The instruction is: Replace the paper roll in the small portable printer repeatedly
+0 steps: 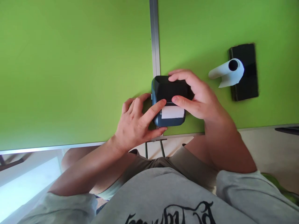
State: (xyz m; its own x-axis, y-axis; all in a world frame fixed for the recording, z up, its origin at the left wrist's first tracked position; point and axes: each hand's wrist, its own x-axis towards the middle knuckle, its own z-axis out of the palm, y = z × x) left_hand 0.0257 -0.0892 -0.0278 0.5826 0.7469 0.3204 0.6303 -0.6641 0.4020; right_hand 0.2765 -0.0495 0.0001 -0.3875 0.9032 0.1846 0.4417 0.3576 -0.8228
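A small dark portable label printer [163, 90] lies on the table near its front edge, over the metal seam. White paper [173, 112] sticks out of its slot toward me. My left hand [135, 119] grips the printer's left side, index finger on the lid and thumb at the near edge. The other fingers rest along its left flank. My right hand [198, 93] holds the right part, thumb on the lid and fingertips at the far edge. The printer's right side is partly hidden by this hand.
To the right, a black phone [249, 71] lies on the green table [77, 62]. A partly unrolled white paper roll [224, 70] lies across its left side. A grey metal strip [154, 37] runs away from me between two table panels. My legs are under the table's front edge.
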